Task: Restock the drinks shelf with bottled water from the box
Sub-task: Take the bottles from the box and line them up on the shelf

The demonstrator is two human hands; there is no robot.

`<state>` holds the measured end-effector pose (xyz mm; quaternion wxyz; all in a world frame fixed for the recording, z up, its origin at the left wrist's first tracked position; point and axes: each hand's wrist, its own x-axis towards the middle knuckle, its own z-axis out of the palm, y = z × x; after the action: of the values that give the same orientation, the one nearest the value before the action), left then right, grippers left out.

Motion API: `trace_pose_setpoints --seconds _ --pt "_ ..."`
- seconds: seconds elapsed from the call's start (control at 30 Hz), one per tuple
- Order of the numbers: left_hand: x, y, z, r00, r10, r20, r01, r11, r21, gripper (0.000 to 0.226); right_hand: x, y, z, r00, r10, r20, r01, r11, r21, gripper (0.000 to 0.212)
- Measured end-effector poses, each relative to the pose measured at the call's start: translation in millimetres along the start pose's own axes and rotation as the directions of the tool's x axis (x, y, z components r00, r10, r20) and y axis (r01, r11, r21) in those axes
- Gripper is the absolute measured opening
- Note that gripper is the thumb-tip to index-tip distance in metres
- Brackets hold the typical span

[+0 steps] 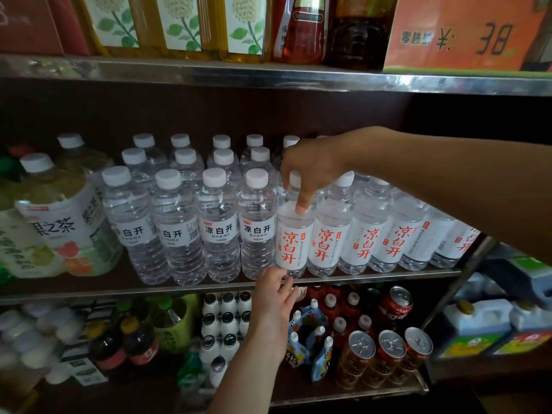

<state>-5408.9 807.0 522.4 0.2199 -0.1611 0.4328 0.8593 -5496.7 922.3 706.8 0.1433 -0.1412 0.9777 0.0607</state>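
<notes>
A water bottle [294,234] with a white label and red writing stands upright at the front edge of the middle shelf [209,286]. The right hand [310,171] comes from above and curls round its neck and cap, the fingers hooked over the top and one fingertip pressed on the bottle's shoulder. The left hand [273,300] reaches up from below, its fingers loosely spread and touching the bottle's base at the shelf lip.

Just right of the right hand runs a row of bottles with the same red label [370,231]; the forearm crosses over their caps and hides most of them, and the far end of the row is blurred. Just left of both hands stand clear bottles with black-lettered labels [191,222], several rows deep, the rear ones showing little but white caps.

The held bottle's cap is mostly covered by the fingers. Its red label reads 凉白开; the black labels read the same. Further left, a large tea bottle [59,222] reads 果之茶. Above the right hand, an orange box [460,34] shows ¥: 38. Below the left hand sit red cans [391,345], their print too blurred to read.
</notes>
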Motion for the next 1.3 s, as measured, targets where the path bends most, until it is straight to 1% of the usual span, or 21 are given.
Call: trace_pose_setpoints --seconds 0.1,0.27,0.43,0.5,0.57,0.6,0.67,0.7,0.77,0.83,0.9,0.97,1.07,1.17,1.2,1.27,1.3 --pt "-0.6 -0.3 5.4 1.000 -0.015 0.025 0.016 1.000 -0.023 0.017 2.4 1.0 1.7 0.999 -0.007 -0.032 0.006 0.999 -0.034 0.052" --pt "-0.8 0.7 8.3 1.000 -0.012 0.028 0.014 0.997 -0.074 0.017 4.6 4.6 3.9 0.999 -0.044 -0.020 0.043 0.998 -0.045 0.059" --pt "-1.2 0.7 8.1 1.000 -0.013 0.025 0.015 0.995 -0.096 0.016 -0.7 3.6 4.5 0.996 -0.042 -0.082 0.035 0.995 -0.094 0.053" --pt "-2.4 0.4 9.2 1.000 -0.010 0.025 0.012 0.996 -0.085 0.015 -2.9 3.9 4.9 0.997 -0.040 -0.068 0.035 0.996 -0.077 0.056" --pt "-3.8 -2.6 7.9 1.000 0.003 0.020 -0.002 0.999 -0.032 0.018 -6.0 3.8 4.3 0.999 -0.023 -0.049 0.021 0.999 -0.034 0.069" --pt "-5.7 -4.9 6.3 1.000 0.006 0.018 -0.007 1.000 0.015 0.025 -9.6 4.8 3.1 0.999 -0.003 -0.052 0.003 1.000 0.002 0.076" --pt "-11.0 -8.7 3.7 1.000 -0.023 0.016 0.022 0.996 0.082 0.040 -24.6 10.4 -1.0 0.997 0.047 -0.065 -0.038 0.989 0.144 0.087" --pt "-14.0 -10.5 3.0 0.999 -0.048 0.025 0.046 0.995 0.089 0.044 -35.6 14.7 -3.0 0.994 0.070 -0.082 -0.050 0.972 0.229 0.088" --pt "-19.3 -13.8 2.0 0.995 -0.089 0.052 0.084 0.991 0.103 0.045 -59.0 26.0 -3.7 0.982 0.130 -0.138 -0.071 0.928 0.366 0.083" --pt "-24.6 -19.6 2.8 0.992 -0.106 0.063 0.099 0.988 0.116 0.044 -80.3 38.5 -0.3 0.949 0.208 -0.236 -0.089 0.896 0.435 0.077" --pt "-28.7 -23.1 6.0 0.990 -0.120 0.077 0.111 0.988 0.108 0.046 -95.8 50.1 5.6 0.902 0.294 -0.315 -0.123 0.876 0.467 0.070" --pt "-29.0 -21.7 11.3 0.980 -0.166 0.111 0.163 0.986 0.040 0.053 -101.8 55.2 9.8 0.885 0.338 -0.320 -0.178 0.881 0.438 0.067" --pt "-21.9 -14.9 22.6 0.967 -0.193 0.168 0.212 0.972 -0.104 0.060 -88.0 51.6 11.5 0.902 0.340 -0.265 -0.229 0.899 0.373 0.069" --pt "-8.4 -9.6 34.8 0.970 -0.178 0.167 0.203 0.968 -0.145 0.059 -60.8 44.5 10.3 0.930 0.306 -0.202 -0.262 0.940 0.220 0.071" --pt "-4.4 -9.4 38.3 0.972 -0.184 0.149 0.206 0.967 -0.150 0.059 -53.1 41.8 10.7 0.939 0.297 -0.171 -0.270 0.949 0.165 0.074" --pt "0.7 -10.1 42.2 0.967 -0.201 0.158 0.224 0.964 -0.141 0.061 -41.8 37.8 14.9 0.946 0.304 -0.115 -0.295 0.951 0.089 0.083" --pt "3.6 -10.0 42.3 0.966 -0.203 0.161 0.226 0.964 -0.141 0.062 -39.1 36.5 17.6 0.946 0.306 -0.105 -0.302 0.952 0.056 0.084"
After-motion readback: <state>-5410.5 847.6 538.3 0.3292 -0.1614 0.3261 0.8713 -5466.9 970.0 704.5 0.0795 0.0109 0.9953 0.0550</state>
